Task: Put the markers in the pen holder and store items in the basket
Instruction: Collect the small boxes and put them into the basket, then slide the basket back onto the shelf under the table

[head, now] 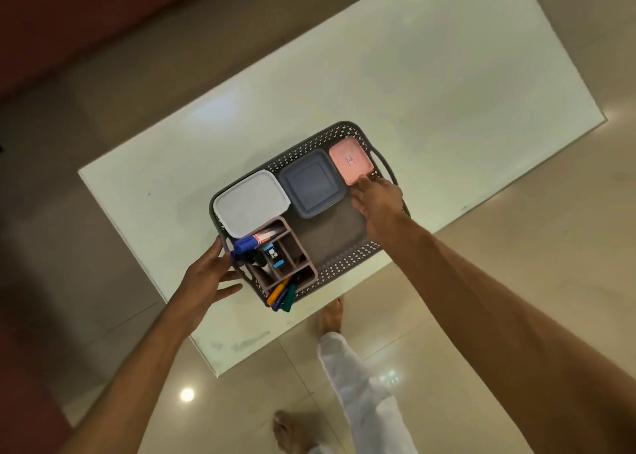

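Resting on a glossy white table (413, 85) over beige floor tiles (516, 247): grey basket (347, 257).
Left hand (206, 278) spread beside pen holder (296, 264) with markers (282, 293); right hand (378, 200) fingertips touching pink box (349, 159), far right.

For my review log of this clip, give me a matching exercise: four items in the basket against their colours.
Things:
1. Container at the basket's left end
2. Middle container
3. Container by the right hand, at the handle end
4. Big marker cap in the pen holder

Colours:
A. pink
B. blue
C. white
D. grey-blue

Pairs: 1-C, 2-D, 3-A, 4-B
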Action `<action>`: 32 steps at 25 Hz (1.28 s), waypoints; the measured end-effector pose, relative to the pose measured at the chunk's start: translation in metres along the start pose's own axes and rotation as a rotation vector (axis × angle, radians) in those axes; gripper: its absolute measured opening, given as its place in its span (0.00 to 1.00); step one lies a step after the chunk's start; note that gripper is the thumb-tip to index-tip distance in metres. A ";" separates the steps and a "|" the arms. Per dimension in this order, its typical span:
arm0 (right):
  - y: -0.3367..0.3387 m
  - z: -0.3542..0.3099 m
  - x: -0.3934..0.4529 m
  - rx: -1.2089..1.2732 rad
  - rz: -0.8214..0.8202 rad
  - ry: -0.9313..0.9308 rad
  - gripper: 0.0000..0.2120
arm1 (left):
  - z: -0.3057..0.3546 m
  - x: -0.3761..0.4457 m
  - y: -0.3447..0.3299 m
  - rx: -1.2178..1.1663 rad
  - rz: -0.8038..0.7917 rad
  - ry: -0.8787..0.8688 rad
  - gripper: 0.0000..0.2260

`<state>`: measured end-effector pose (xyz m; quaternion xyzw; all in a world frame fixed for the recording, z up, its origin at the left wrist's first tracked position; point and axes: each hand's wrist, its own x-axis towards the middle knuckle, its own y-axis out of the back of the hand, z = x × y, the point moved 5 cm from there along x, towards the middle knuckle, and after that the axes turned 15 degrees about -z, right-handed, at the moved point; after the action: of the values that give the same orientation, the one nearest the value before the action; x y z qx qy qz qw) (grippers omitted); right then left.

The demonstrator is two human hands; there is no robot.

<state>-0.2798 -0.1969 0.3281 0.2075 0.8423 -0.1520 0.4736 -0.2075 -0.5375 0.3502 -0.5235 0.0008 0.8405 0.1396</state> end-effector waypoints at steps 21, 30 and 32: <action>0.084 0.019 -0.110 -0.546 -0.282 0.024 0.12 | -0.134 -0.116 -0.030 -0.121 0.144 -0.320 0.09; 0.205 0.212 -0.243 -0.566 -0.378 0.087 0.12 | -0.369 -0.223 -0.084 -0.263 0.138 -0.349 0.11; 0.230 0.264 -0.250 -0.594 -0.371 0.046 0.12 | -0.431 -0.229 -0.099 -0.333 0.144 -0.291 0.11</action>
<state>0.1438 -0.1676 0.3963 -0.0926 0.8835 0.0210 0.4587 0.2895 -0.5597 0.3712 -0.4113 -0.1207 0.9034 -0.0105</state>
